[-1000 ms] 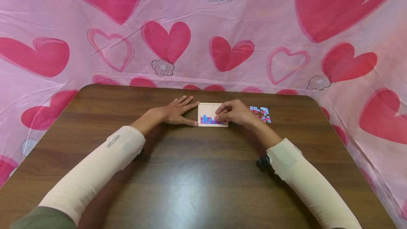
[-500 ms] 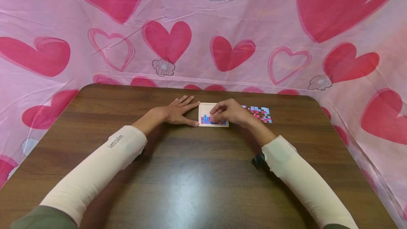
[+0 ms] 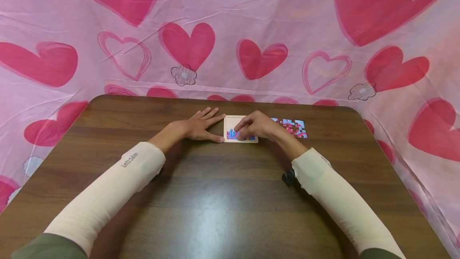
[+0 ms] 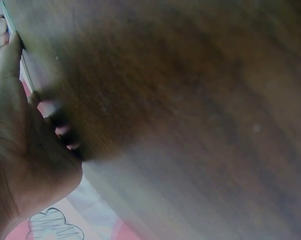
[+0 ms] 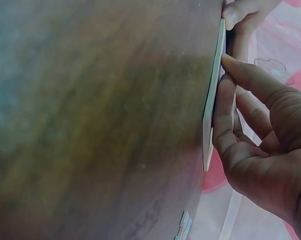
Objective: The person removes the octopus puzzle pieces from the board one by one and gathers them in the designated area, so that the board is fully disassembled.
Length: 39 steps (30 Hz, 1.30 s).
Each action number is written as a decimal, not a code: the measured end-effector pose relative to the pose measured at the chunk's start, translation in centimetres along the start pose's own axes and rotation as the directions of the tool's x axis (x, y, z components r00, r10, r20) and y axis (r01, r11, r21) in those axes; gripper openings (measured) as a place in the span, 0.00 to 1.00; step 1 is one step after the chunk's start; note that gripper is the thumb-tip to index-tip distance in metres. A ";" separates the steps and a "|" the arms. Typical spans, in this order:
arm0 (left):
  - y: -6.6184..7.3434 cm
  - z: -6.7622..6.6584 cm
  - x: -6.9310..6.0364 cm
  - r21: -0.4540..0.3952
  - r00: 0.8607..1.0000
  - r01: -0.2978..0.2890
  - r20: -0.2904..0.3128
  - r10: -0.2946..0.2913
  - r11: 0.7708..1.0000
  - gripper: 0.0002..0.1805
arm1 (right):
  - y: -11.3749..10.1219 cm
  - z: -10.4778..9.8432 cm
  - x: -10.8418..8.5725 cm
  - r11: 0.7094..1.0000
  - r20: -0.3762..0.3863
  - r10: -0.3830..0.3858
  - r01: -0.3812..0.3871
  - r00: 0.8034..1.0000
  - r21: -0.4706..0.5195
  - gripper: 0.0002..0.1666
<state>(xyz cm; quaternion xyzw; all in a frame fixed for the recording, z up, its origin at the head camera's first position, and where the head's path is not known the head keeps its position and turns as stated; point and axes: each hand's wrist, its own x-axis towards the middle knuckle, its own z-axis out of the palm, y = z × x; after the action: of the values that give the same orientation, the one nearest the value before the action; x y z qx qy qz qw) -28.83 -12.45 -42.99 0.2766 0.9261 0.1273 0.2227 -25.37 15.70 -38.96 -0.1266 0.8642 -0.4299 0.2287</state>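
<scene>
A small pale wooden tray lies on the table, with a strip of blue and pink puzzle pieces along its near side. My left hand is spread flat at its left, thumb and index fingertips touching the left edge. Over the tray's right part, my right hand has bent fingers, tips down at the pieces. The right wrist view shows its thumb and fingers close together at the tray; whether a piece is between them is hidden.
Several blue and pink puzzle pieces lie on the table right of the tray, partly behind my right hand. Behind the brown table hangs a pink cloth with hearts.
My right hand has moved left over the tray, uncovering more of the loose pieces on the right. The left hand has stayed at the tray's left edge.
</scene>
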 end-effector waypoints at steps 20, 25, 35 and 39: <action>0.0 -0.2 0.0 0.001 1.000 0.006 0.001 -0.006 1.000 0.60 | -0.8 -0.3 0.5 1.000 0.075 0.021 -0.020 0.997 -0.011 0.16; -0.1 -0.1 0.0 0.008 1.000 0.003 0.010 -0.003 1.000 0.61 | -0.7 -0.3 0.6 0.999 0.084 0.045 -0.046 0.995 0.004 0.14; 0.0 -0.2 0.0 -0.002 1.000 0.009 0.011 -0.009 1.000 0.61 | -1.1 -0.3 0.6 0.997 0.089 0.071 -0.071 0.994 -0.003 0.12; -0.1 -0.1 0.1 -0.003 1.000 0.007 0.011 -0.007 1.000 0.61 | -1.2 -0.3 0.3 0.996 0.094 0.084 -0.086 0.992 0.016 0.12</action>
<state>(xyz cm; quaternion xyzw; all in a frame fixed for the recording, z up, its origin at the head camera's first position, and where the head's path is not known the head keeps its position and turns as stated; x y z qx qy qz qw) -29.00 -12.45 -42.97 0.2739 0.9256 0.1262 0.2287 -25.79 15.09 -37.96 -0.1073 0.8529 -0.4220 0.2879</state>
